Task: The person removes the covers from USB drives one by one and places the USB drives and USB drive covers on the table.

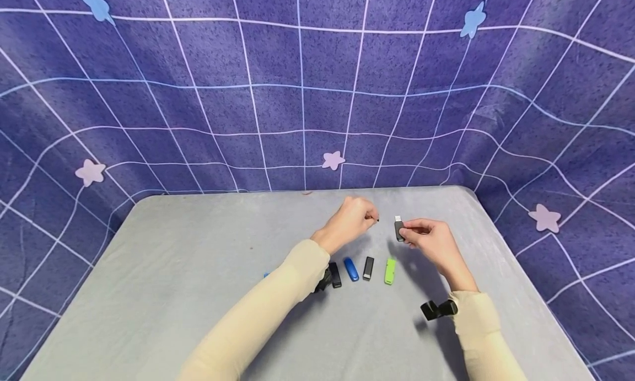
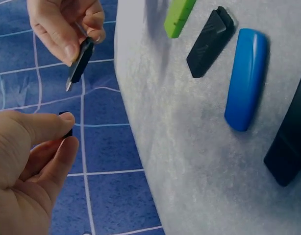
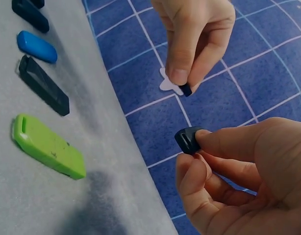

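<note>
Beyond the lime-green USB stick, the right hand pinches a raised black USB stick with its metal connector bare, while the left hand, beyond and left of that lime-green one, pinches what looks like its small black cap. The cap is off and apart from the stick, not seated on it, whereas the blue USB stick, lying left of the lime-green one, shows no bare connector. The head view reveals the connector, which the right wrist view hides, but reduces the cap to a speck.
</note>
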`<state>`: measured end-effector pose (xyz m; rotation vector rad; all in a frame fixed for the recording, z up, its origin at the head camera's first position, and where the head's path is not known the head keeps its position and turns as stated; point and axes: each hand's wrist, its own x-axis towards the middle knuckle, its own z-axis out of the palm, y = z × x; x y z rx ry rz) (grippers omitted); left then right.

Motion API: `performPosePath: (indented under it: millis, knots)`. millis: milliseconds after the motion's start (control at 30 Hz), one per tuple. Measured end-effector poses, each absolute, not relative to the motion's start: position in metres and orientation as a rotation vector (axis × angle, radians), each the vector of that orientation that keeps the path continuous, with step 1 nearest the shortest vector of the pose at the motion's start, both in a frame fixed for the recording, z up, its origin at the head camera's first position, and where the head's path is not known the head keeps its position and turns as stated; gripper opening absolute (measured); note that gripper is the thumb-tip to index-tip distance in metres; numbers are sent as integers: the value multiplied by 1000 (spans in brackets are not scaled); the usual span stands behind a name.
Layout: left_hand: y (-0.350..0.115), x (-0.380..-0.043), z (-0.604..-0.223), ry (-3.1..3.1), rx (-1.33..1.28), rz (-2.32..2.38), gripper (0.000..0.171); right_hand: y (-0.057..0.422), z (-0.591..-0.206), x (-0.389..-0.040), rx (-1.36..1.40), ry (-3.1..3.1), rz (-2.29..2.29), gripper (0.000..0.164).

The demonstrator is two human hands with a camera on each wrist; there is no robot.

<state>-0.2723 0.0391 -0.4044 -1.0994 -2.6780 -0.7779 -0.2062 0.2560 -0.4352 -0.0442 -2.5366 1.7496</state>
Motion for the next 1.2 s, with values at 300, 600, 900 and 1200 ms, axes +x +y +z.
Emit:
performPosePath:
  millis: [300, 600, 900, 1200]
  knots:
    - [53, -280, -420, -2713, -1059, -736, 9, 260, -443, -213, -60, -2596, 1663, 27]
    - [62, -279, -440, -2849, -1003, -723, 15, 261, -461, -219, -57, -2683, 1559, 21]
    - [76, -280, -453, -2947, -940, -676, 14, 263, -474, -219, -67, -2723, 1546, 20]
    - [85, -284, -463, -3003, -871, -674, 10, 259, -480, -220, -110, -2752, 1519, 18]
